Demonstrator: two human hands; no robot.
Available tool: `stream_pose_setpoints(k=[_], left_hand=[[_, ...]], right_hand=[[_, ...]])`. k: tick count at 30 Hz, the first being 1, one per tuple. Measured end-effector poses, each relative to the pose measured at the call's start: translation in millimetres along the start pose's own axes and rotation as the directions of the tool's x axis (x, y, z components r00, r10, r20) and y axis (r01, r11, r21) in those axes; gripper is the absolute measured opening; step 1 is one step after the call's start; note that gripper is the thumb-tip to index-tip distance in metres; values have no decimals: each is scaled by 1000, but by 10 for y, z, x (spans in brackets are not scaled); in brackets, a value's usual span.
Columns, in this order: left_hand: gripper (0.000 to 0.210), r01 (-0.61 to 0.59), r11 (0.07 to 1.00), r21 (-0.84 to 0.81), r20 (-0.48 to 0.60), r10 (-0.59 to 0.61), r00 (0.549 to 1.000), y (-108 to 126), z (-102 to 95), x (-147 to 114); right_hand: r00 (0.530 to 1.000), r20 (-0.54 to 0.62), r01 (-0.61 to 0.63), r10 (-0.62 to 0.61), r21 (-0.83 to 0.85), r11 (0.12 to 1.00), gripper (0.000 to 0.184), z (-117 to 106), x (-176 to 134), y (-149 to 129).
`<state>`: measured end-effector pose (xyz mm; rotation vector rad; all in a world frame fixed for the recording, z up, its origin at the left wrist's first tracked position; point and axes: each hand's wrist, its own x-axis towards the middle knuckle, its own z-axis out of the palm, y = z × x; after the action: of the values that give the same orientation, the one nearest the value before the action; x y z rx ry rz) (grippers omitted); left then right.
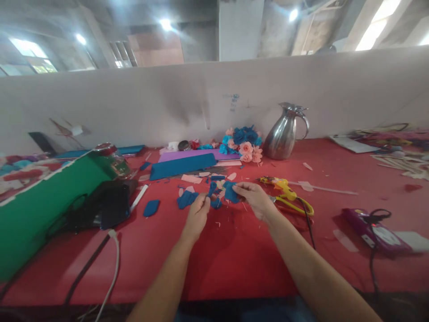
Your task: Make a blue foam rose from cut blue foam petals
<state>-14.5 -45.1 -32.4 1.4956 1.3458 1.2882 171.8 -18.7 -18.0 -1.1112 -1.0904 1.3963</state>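
Blue petal piece (230, 192), a small scrap of blue material, is pinched between the fingertips of the right hand (255, 199) just above the red tabletop (234, 255). The left hand (197, 213) is closed in a pinch on a narrow blue strip (212, 189), held just beside the petal piece. More blue scraps (186, 199) lie beneath and left of the 2 hands. Yellow scissors (295, 203) and a yellow glue gun (280, 184) rest just right of the right hand. Behind, a bunch of blue and pink flowers (244, 143) stands beside a steel jug (284, 132), with a folded blue sheet (182, 165) to the left.
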Motion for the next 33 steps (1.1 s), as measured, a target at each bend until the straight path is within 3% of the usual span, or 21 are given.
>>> stream_pose_setpoints(k=[6, 11, 15, 19, 26, 33], left_hand=[[21, 18, 996, -83, 47, -14, 999, -44, 7, 1], [21, 124, 954, -272, 94, -102, 990, -86, 17, 18], [22, 185, 930, -318, 95, -163, 982, -103, 15, 26], [24, 195, 941, -277, 56, -187, 981, -97, -1, 25], [14, 71, 993, -96, -28, -74, 997, -68, -21, 30], [17, 118, 990, -84, -57, -123, 991, -107, -7, 25]], right_hand=[[998, -56, 9, -2, 117, 993, 32, 43, -31, -3], [995, -86, 53, -44, 110, 993, 31, 90, -14, 57], [988, -121, 106, -99, 53, 993, 29, 133, -21, 92], [981, -133, 139, -143, -40, 989, 25, 172, -54, 90], [979, -103, 163, -174, -108, 981, 23, 186, -55, 120], [976, -114, 172, -185, -119, 978, 22, 196, -72, 115]])
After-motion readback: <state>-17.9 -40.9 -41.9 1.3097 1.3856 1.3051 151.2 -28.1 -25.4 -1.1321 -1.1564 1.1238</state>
